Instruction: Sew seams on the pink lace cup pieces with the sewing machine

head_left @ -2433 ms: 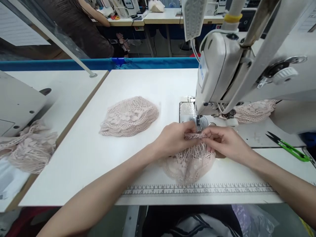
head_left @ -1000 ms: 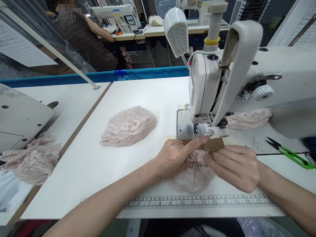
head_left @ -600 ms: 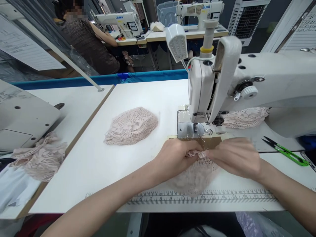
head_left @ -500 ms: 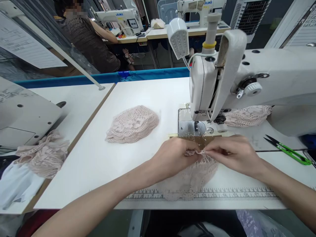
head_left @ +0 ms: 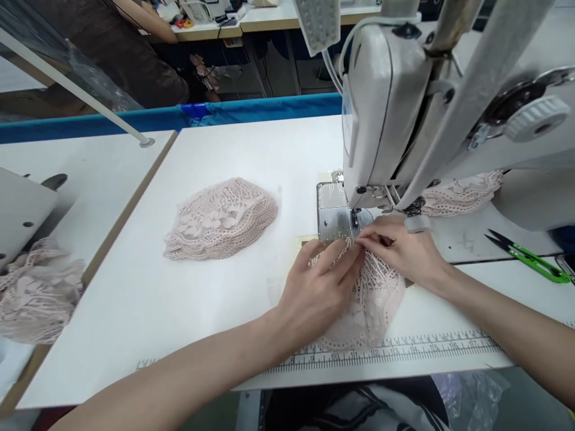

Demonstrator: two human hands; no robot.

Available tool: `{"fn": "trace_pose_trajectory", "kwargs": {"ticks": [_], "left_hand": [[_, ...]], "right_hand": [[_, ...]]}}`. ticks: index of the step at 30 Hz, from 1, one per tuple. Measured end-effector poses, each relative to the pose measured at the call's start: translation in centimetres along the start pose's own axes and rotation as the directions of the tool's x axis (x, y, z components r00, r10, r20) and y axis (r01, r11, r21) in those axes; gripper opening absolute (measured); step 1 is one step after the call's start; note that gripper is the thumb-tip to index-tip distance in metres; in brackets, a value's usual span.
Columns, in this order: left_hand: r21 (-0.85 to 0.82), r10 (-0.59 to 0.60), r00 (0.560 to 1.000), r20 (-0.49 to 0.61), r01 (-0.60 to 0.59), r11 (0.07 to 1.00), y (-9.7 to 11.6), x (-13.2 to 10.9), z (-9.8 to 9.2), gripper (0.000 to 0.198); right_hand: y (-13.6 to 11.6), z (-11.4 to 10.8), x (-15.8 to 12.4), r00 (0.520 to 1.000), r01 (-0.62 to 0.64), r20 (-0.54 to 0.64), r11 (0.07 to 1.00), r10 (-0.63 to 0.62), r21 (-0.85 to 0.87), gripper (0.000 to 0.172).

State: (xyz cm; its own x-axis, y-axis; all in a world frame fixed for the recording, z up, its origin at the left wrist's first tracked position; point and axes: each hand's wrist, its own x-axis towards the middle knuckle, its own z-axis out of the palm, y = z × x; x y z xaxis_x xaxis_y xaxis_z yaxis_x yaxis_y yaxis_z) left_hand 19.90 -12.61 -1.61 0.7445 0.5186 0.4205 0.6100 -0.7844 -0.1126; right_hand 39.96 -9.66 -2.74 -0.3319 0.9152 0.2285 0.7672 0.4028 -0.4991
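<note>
A pale pink lace piece (head_left: 375, 299) lies on the white table just in front of the needle area of a sewing machine (head_left: 381, 120). Its gathered upper edge reaches the metal needle plate (head_left: 331, 222). My right hand (head_left: 402, 248) pinches that edge close to the presser foot (head_left: 356, 218). From the left, my left hand (head_left: 321, 293) holds the same piece, its bent fingers over the lace and its thumb hidden. Left of the machine rests a stack of similar lace pieces (head_left: 222, 221).
Green-handled thread snips (head_left: 530, 260) lie at the right. More lace (head_left: 462, 194) sits behind the needle, under the machine arm. A lace heap (head_left: 42, 293) is at the far left. A printed ruler (head_left: 422, 350) runs along the front edge. Across the blue cloth barrier (head_left: 269, 108) a person (head_left: 108, 48) sits.
Both hands have moved the lace forward to the presser foot. My left hand has turned from a side pinch to lying over the lace. The view has come closer and tilted down.
</note>
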Motion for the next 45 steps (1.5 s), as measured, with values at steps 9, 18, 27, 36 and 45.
{"fn": "trace_pose_trajectory", "kwargs": {"ticks": [9, 18, 27, 36, 45], "left_hand": [[-0.055, -0.073, 0.997, 0.016, 0.074, 0.996, -0.9, 0.7, 0.8, 0.025], [0.055, -0.072, 0.997, 0.028, 0.071, 0.996, -1.0, 0.6, 0.7, 0.027], [0.054, -0.091, 0.994, 0.053, 0.089, 0.995, -1.2, 1.1, 0.7, 0.029], [0.064, -0.106, 0.993, 0.05, 0.102, 0.993, -1.0, 1.1, 0.9, 0.03], [0.07, -0.1, 0.995, 0.026, 0.098, 0.993, -1.0, 1.1, 1.0, 0.03]], "right_hand": [[-0.1, -1.1, -1.4, 0.909, 0.289, -0.136, 0.833, -0.393, -0.473, 0.021], [-0.2, -1.2, -1.3, 0.92, 0.291, -0.044, 0.755, -0.39, -0.588, 0.024], [0.0, -1.1, -1.0, 0.936, 0.261, -0.032, 0.752, -0.351, -0.605, 0.026], [-0.1, -1.2, -0.9, 0.941, 0.24, -0.036, 0.741, -0.335, -0.627, 0.028], [-0.3, -1.2, -1.0, 0.957, 0.211, -0.019, 0.741, -0.289, -0.637, 0.03]]}}
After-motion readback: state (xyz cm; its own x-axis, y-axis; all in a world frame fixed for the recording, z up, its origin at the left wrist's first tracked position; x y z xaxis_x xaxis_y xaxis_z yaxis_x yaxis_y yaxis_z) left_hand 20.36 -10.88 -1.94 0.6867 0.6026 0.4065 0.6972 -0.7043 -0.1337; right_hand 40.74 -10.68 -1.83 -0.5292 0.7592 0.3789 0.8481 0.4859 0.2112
